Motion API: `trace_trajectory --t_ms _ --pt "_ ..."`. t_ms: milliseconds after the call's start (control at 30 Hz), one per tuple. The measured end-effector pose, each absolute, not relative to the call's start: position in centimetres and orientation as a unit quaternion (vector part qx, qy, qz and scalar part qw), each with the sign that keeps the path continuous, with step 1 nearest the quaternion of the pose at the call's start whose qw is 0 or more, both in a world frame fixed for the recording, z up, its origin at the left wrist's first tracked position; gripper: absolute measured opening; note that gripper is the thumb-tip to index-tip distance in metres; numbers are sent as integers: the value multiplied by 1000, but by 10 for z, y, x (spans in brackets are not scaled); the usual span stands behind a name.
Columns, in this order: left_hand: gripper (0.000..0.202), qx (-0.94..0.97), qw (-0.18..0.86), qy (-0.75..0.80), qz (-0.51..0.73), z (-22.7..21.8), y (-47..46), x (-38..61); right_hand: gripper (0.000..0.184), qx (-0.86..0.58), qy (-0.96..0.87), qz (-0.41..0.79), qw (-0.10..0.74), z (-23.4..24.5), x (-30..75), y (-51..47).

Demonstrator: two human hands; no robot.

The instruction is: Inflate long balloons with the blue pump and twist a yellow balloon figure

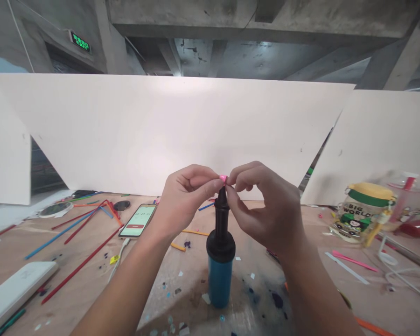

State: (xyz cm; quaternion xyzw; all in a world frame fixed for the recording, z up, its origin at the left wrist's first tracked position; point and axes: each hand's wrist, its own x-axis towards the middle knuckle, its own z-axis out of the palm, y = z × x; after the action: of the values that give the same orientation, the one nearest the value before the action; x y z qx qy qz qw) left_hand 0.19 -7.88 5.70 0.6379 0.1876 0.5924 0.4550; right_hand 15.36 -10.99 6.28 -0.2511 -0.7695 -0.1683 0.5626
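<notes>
At the centre of the frame a blue cylindrical hand pump with a black tapered nozzle [220, 261] stands upright on the wooden table [91, 280], long axis vertical, nozzle pointing up. Both the left hand [185, 198] and the right hand [266, 205] pinch a small pink rubber balloon neck [223, 178] at the nozzle tip. A smartphone [138, 220] lies left of centre.

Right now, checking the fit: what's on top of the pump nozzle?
A small pink piece, pinched between left hand and right hand; fingers hide how it meets the nozzle.
</notes>
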Motion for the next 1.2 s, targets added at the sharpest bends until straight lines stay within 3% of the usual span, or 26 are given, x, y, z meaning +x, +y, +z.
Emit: trace_trajectory --t_ms 467,800,1200 --pt "10 648 383 250 609 60 -85 0 26 -280 -751 -211 560 57 153 -106" --pt "11 677 413 229 565 60 -83 -3 24 -260 -743 -155 597 53 150 -101" --pt "8 731 224 233 602 48 -81 -9 25 -259 -741 -73 615 55 145 -102"
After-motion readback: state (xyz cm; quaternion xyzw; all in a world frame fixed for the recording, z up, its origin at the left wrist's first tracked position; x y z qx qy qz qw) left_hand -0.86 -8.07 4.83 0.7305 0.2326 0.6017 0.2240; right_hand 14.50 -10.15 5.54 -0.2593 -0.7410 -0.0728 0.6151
